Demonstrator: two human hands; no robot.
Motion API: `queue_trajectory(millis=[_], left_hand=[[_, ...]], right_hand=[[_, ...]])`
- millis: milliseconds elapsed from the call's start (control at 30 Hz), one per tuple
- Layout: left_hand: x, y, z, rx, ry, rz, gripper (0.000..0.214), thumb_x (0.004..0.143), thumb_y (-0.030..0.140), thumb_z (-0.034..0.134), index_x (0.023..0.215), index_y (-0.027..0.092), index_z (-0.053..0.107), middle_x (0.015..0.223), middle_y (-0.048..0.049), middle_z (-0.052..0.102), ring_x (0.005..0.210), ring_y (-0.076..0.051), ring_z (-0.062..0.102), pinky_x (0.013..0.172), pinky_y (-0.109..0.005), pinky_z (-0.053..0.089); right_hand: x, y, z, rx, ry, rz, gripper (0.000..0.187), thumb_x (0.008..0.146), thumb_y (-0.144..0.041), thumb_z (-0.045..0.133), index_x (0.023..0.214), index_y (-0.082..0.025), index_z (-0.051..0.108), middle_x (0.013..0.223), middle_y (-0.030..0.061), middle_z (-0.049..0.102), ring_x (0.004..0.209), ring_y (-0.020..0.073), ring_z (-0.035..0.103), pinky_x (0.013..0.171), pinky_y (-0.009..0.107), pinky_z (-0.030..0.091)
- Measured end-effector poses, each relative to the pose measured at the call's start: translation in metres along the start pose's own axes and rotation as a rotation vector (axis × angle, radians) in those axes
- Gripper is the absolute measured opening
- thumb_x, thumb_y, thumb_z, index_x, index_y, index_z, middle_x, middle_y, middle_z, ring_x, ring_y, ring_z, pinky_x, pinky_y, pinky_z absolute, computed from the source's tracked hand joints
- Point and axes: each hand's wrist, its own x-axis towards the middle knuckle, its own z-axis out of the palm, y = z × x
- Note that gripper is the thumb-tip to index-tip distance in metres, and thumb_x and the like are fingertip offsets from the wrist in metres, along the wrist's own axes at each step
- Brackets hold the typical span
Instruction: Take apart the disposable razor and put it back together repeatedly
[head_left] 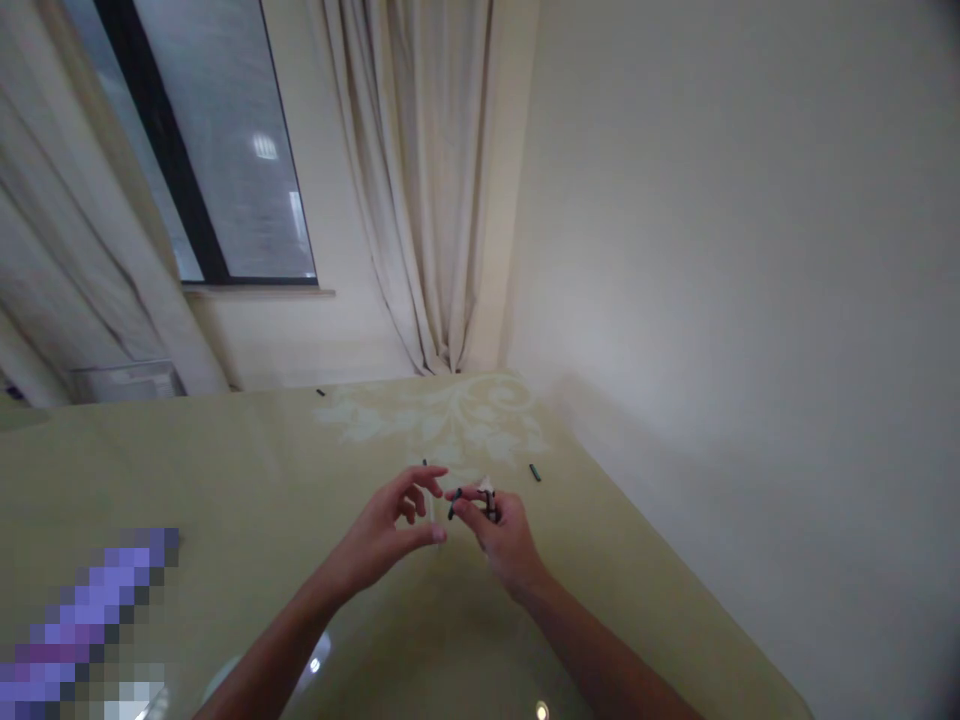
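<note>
My right hand [504,535] pinches a small dark green stick-like piece [454,503] between thumb and forefinger. A black-and-white item [489,498] also shows among the fingers of that hand; its kind cannot be made out. Close by on the left, my left hand [405,520] has its thumb and fingers spread apart, with the fingertips near the dark green piece. A thin pale strip [430,506] shows in the gap between its thumb and fingers; whether it is touched is unclear. Just above the left fingers a small dark tip [424,462] peeks out.
On the glossy yellow-green table [300,500] lie a short dark green piece [535,472] to the right and another dark piece [320,392] near the far edge. A blurred purple shape [90,610] is at lower left. A wall [712,300] borders the right side; curtains [420,180] hang behind.
</note>
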Motion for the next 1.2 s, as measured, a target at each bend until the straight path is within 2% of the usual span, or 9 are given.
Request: queue_trajectory(millis=[67, 167, 333, 400, 500, 567, 700, 900, 1200], left_hand=[[0.001, 0.005, 0.003, -0.015, 0.003, -0.126, 0.047, 0.083, 0.058, 0.075, 0.113, 0.022, 0.077, 0.095, -0.0055, 0.072, 0.079, -0.019, 0.057, 0.072, -0.03, 0.047], [-0.001, 0.014, 0.009, -0.03, -0.089, -0.226, 0.049, 0.087, 0.065, 0.067, 0.095, 0.019, 0.08, 0.081, -0.0038, 0.071, 0.07, -0.016, 0.052, 0.064, -0.027, 0.041], [-0.006, 0.024, 0.011, -0.172, -0.161, -0.258, 0.045, 0.083, 0.062, 0.074, 0.09, 0.019, 0.081, 0.08, -0.0032, 0.071, 0.07, -0.016, 0.054, 0.063, -0.026, 0.039], [-0.006, 0.022, 0.009, -0.22, -0.141, -0.227, 0.041, 0.081, 0.058, 0.079, 0.095, 0.02, 0.082, 0.086, -0.0045, 0.074, 0.078, -0.018, 0.059, 0.071, -0.028, 0.045], [-0.004, 0.013, 0.003, -0.236, -0.045, -0.163, 0.045, 0.078, 0.053, 0.083, 0.112, 0.023, 0.082, 0.096, -0.0057, 0.075, 0.088, -0.021, 0.063, 0.08, -0.031, 0.048], [-0.003, 0.007, 0.0, -0.23, 0.014, -0.13, 0.049, 0.077, 0.051, 0.084, 0.118, 0.025, 0.081, 0.099, -0.0054, 0.075, 0.089, -0.022, 0.062, 0.081, -0.032, 0.049], [-0.002, 0.001, -0.001, -0.26, 0.019, -0.099, 0.05, 0.075, 0.05, 0.085, 0.118, 0.025, 0.082, 0.1, -0.0057, 0.075, 0.091, -0.023, 0.062, 0.084, -0.035, 0.05], [-0.003, 0.005, 0.002, -0.297, -0.048, -0.098, 0.052, 0.073, 0.053, 0.086, 0.117, 0.025, 0.082, 0.098, -0.0065, 0.076, 0.092, -0.025, 0.064, 0.086, -0.037, 0.052], [-0.004, 0.014, 0.006, -0.352, -0.096, -0.075, 0.045, 0.073, 0.047, 0.089, 0.112, 0.024, 0.084, 0.1, -0.0067, 0.076, 0.096, -0.026, 0.066, 0.091, -0.039, 0.054]], right_hand=[[-0.002, -0.003, -0.004, -0.155, 0.02, -0.213, 0.021, 0.092, -0.041, 0.077, 0.098, -0.022, 0.083, 0.084, 0.0054, 0.07, 0.071, 0.0177, 0.06, 0.065, 0.028, 0.048], [-0.007, -0.003, -0.009, -0.355, -0.053, -0.446, 0.021, 0.1, -0.029, 0.067, 0.116, -0.027, 0.081, 0.099, 0.0092, 0.071, 0.086, 0.0222, 0.066, 0.078, 0.033, 0.053], [-0.016, 0.002, -0.013, -0.516, -0.142, -0.556, 0.032, 0.101, -0.02, 0.06, 0.126, -0.031, 0.076, 0.106, 0.0097, 0.068, 0.085, 0.0217, 0.068, 0.077, 0.033, 0.053], [-0.017, -0.001, -0.012, -0.467, -0.119, -0.508, 0.029, 0.098, -0.025, 0.067, 0.125, -0.031, 0.075, 0.106, 0.0086, 0.065, 0.084, 0.0212, 0.065, 0.074, 0.032, 0.051], [-0.017, -0.008, -0.008, -0.231, -0.111, -0.308, 0.032, 0.096, -0.04, 0.071, 0.125, -0.028, 0.065, 0.096, 0.0039, 0.058, 0.072, 0.0168, 0.053, 0.064, 0.028, 0.045], [-0.017, -0.013, -0.006, -0.052, -0.142, -0.155, 0.027, 0.101, -0.05, 0.062, 0.112, -0.025, 0.061, 0.086, 0.0003, 0.052, 0.067, 0.0147, 0.044, 0.059, 0.025, 0.038], [-0.017, -0.019, -0.004, 0.105, -0.252, 0.046, 0.04, 0.104, -0.058, 0.051, 0.086, -0.021, 0.054, 0.071, -0.003, 0.044, 0.06, 0.0124, 0.034, 0.052, 0.024, 0.026], [-0.02, -0.026, -0.003, 0.171, -0.408, 0.102, 0.046, 0.102, -0.063, 0.05, 0.084, -0.021, 0.056, 0.062, -0.0074, 0.031, 0.052, 0.0104, 0.021, 0.049, 0.026, 0.015], [-0.021, -0.028, -0.002, 0.052, -0.415, 0.046, 0.043, 0.106, -0.058, 0.047, 0.082, -0.022, 0.048, 0.069, -0.0042, 0.037, 0.058, 0.0115, 0.027, 0.053, 0.027, 0.02]])
